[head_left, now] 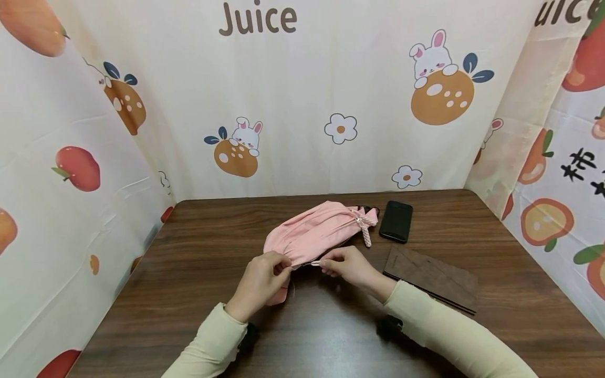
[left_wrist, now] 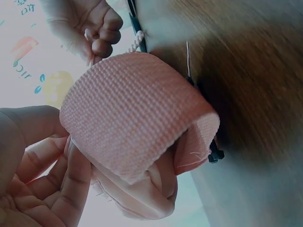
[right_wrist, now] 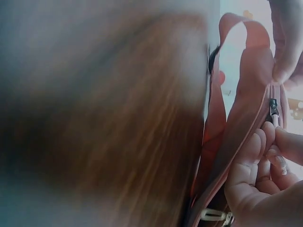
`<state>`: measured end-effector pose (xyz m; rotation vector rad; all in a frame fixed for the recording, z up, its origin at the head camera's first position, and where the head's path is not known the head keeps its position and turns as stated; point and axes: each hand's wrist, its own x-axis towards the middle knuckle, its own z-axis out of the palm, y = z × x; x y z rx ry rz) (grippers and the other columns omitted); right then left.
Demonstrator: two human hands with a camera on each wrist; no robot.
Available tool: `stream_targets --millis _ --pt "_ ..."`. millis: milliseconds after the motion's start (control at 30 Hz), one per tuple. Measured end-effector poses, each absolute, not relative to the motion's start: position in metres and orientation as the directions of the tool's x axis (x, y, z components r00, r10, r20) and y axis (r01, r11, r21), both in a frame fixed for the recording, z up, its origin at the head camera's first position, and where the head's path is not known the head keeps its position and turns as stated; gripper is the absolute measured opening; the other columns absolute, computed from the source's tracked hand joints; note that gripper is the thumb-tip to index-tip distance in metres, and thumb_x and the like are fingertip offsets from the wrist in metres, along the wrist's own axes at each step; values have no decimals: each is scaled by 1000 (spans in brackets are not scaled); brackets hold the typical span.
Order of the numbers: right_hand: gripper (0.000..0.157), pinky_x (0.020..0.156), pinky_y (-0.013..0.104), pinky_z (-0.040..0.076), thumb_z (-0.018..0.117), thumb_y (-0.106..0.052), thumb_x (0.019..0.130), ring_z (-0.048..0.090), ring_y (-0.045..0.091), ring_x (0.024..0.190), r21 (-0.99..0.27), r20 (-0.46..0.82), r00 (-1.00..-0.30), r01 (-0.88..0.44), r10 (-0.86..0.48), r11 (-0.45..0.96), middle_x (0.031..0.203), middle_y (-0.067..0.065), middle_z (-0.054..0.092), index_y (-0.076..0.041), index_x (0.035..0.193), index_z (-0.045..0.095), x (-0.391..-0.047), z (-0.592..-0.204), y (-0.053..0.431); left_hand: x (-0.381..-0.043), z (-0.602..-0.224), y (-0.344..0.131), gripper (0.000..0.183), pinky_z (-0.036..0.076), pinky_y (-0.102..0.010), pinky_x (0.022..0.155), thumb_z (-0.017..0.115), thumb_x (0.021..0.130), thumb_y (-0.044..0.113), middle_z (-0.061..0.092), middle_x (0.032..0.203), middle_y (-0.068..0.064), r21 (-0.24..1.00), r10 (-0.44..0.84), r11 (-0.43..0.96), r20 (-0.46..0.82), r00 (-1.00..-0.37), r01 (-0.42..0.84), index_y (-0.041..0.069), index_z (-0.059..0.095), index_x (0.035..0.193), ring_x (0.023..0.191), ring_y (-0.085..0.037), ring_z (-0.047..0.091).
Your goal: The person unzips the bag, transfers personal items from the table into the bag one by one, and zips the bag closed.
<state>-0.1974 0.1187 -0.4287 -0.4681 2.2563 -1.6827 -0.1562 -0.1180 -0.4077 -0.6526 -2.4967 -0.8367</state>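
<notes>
A pink fabric bag with a wide woven strap lies on the table in front of both hands. Its near edge carries a zipper, whose dark slider shows in the right wrist view. My left hand pinches the fabric at the left end of that zipper. Between thumb and fingers, my right hand holds the light zipper pull attached to the slider. A second braided pull hangs from the bag's far right part. The bag's inside is hidden.
A black smartphone lies just right of the bag. Nearer, partly beside the right forearm, rests a flat brown notebook-like object. Printed curtains stand around the back and sides of the wooden table.
</notes>
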Motion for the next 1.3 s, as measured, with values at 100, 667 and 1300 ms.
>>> stream_targets --millis 100,667,1300 --pt "23 68 31 58 63 -7 93 62 10 69 -961 -31 -910 -86 -413 263 77 10 70 15 97 67 -199 -428 123 -156 -407 -119 16 49 -22 62 76 75 0 62 71 8 437 292 711 530 -796 551 14 70 78 65 -8 58" --pt "20 69 33 58 63 -6 94 66 17 72 -952 -24 -938 -85 -347 294 79 10 71 13 98 68 -209 -428 143 -156 -404 -122 15 49 -21 61 77 74 1 63 71 8 433 279 725 528 -802 536 14 70 78 63 -6 59" --pt "20 69 28 57 62 -5 94 67 18 75 -932 -9 -951 -105 -309 348 79 6 71 14 98 67 -221 -430 173 -154 -401 -130 13 50 -24 63 77 74 -2 64 73 2 451 241 747 501 -831 488 9 70 79 67 -10 59"
